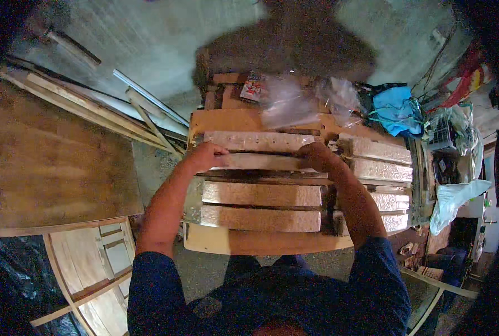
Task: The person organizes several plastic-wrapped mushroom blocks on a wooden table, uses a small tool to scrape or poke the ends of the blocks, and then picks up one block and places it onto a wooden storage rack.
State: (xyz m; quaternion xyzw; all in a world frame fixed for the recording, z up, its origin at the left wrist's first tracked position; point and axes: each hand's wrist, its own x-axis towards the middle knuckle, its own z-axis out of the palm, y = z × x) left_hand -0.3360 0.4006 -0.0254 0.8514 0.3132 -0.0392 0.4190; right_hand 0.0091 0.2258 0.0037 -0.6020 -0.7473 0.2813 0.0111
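My left hand (pixel 209 157) and my right hand (pixel 315 157) grip the two ends of a long pale slat (pixel 260 162), fingers curled over its ends. It lies level across the wooden table (pixel 266 239), just in front of another slat with a dotted, shiny face (pixel 255 140). A dark gap runs along its near side. Nearer to me lie two more slats (pixel 260 194) with glossy, bumpy faces, side by side. Beyond my right forearm is a second group of similar slats (pixel 379 168), partly hidden by that arm.
Clear plastic bags (pixel 288 103) and a blue bag (pixel 396 111) lie toward the back. Planks (pixel 87 106) and a metal bar (pixel 148 96) lean at the left by a brown wood panel (pixel 59 162). A wire basket (pixel 441 133) stands at the right.
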